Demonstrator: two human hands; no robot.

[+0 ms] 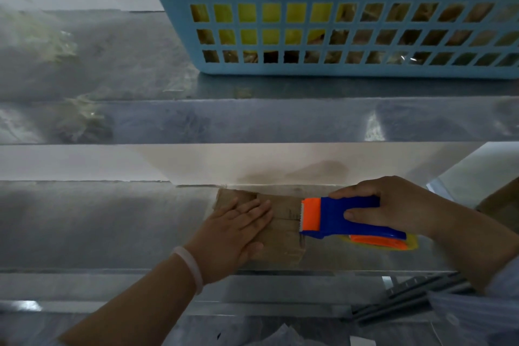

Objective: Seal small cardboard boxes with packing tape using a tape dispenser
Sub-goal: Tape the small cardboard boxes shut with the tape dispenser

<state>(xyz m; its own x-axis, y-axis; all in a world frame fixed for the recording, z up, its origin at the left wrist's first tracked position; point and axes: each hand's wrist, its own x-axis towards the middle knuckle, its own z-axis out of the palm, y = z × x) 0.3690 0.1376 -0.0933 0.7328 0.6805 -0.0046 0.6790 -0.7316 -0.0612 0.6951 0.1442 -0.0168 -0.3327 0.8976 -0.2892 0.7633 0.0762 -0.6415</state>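
- Small cardboard box (pixel 286 244) flat on the lower metal shelf (pixel 98 227), back edge close against the low ledge at the rear.
- Left hand (pixel 238 230) laid palm-down on the left part of the box, fingers straight and together, pressing and not curled around anything; much of the box top hidden under it.
- Pale bracelet (pixel 191 267) around the left wrist.
- Right hand (pixel 401 208) wrapped around the blue handle of the tape dispenser (pixel 337 213), thumb on the near side, other fingers curled over the far side: a firm grip.
- Orange front end of the dispenser with its toothed blade (pixel 302 216) over the right edge of the box, pointing to the left hand; not possible to tell if touching the cardboard.
- Yellowish tape roll (pixel 411 241) low at the rear of the dispenser, partly covered by the right wrist.
- Striped sleeve (pixel 477 314) at the lower right corner.
- Upper metal shelf (pixel 252 121) crossing the whole view above the hands, its front edge shiny.
- Light blue plastic basket (pixel 309 69) on that upper shelf, well apart from the box; yellow and brown packets visible through the square holes, not clear what exactly.
- Crumpled clear plastic (pixel 42 36) at the left of the upper shelf, blurred.
- Grey metal bars (pixel 415 289) below the shelf edge at the lower right.
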